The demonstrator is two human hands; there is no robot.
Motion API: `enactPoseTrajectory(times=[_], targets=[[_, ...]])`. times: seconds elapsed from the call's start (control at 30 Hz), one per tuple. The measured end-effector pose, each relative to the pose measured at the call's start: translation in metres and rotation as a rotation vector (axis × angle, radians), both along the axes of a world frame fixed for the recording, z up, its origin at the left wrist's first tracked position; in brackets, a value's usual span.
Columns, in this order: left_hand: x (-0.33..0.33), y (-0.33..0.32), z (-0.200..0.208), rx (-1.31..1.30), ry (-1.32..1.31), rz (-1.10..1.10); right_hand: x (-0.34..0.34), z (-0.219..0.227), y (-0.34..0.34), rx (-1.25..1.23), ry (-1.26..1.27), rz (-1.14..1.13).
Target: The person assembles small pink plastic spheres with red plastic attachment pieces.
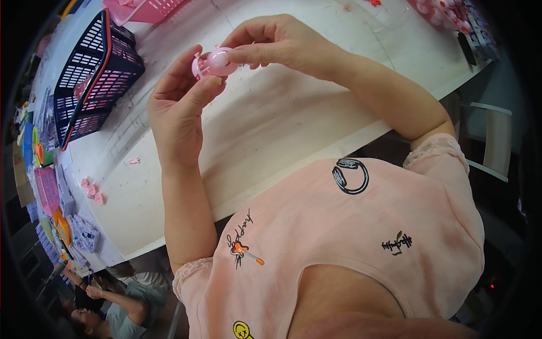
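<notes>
Both hands meet above the white table, holding small glossy pink plastic parts. My left hand grips a pink plastic shell between thumb and fingers. My right hand pinches a rounded pink piece with thumb and forefinger. The two pieces touch or overlap, and I cannot tell whether they are joined. A small pink prong sticks up by the right fingers. The inner sides of both parts are partly hidden by my fingers.
A dark blue slotted basket stands at the left, with a pink basket behind it. Small pink pieces lie near the left edge. Bagged red and pink parts sit at the far right. Another person works at lower left.
</notes>
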State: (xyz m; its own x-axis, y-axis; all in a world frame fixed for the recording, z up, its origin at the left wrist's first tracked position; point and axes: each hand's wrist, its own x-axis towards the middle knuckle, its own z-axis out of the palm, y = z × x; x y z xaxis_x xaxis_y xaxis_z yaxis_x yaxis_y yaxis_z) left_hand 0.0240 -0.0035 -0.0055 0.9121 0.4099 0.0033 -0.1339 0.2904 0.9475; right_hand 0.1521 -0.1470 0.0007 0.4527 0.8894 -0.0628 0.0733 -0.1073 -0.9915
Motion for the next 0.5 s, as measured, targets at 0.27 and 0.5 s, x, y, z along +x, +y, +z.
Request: enactPoseTrajectory(times=[0.27,0.5], targets=[[0.000,-0.011,-0.003,0.207,0.051,0.043,0.003,0.007,-0.007,0.047,-0.066,0.090],[0.001,-0.011,-0.005,0.080,-0.013,0.089,0.009,-0.002,-0.008,0.258,0.428,0.074]])
